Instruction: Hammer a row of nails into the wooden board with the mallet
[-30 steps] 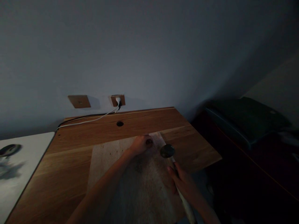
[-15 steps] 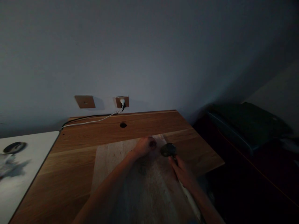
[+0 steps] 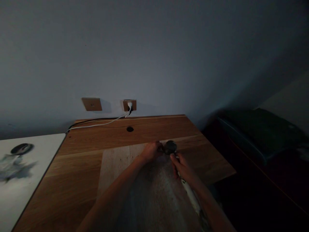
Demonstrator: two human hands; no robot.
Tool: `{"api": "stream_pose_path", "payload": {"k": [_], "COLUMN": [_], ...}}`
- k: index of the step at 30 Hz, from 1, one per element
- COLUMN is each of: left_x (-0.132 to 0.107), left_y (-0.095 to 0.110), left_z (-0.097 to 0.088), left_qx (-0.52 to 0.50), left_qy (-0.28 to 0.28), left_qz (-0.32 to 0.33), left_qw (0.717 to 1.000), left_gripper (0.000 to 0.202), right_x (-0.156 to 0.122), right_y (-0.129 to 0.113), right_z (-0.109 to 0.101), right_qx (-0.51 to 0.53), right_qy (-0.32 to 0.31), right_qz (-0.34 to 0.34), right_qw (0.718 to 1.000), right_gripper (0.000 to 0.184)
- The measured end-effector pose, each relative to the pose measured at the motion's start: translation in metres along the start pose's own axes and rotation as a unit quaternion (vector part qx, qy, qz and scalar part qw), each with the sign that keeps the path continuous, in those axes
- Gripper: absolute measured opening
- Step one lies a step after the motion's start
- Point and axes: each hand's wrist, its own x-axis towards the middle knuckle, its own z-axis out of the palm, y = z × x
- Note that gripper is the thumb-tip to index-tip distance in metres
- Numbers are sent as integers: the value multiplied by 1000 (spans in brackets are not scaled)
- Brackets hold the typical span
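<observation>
Round-headed tool [image 3: 171, 147]: looking stiff, pointing toward eleven o'clock
Right fingers [image 3: 175, 161]: grasping its neck, likely good hold
Left fingers [image 3: 155, 146]: curling, contents unclear

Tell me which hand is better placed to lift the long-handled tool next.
Probably the right hand: it grips the long-handled tool below its round, dark head. The left hand is off the handle, near the far edge of the greyish board, beside that head.
</observation>
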Motion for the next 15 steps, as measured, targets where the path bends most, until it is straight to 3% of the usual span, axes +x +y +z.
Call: {"api": "stream_pose_path", "payload": {"k": [4, 9, 15], "left_x": [0, 0, 0], "left_y": [1, 1, 1], "left_z": [-1, -2, 0], "left_qx": [7, 11, 2], "left_qy": [-8, -8, -4], "left_qz": [7, 20, 0], "left_qw": [1000, 1000, 1000], "left_gripper": [16, 18, 19], "right_x": [2, -1, -2], "right_y": [1, -1, 0], "right_z": [-1, -2, -4], "right_qx": [-3, -4, -13], "right_qy": [27, -12, -9], "right_qz": [-1, 8, 6], "right_qw": [1000, 1000, 1000], "right_gripper": [42, 41, 34]}}
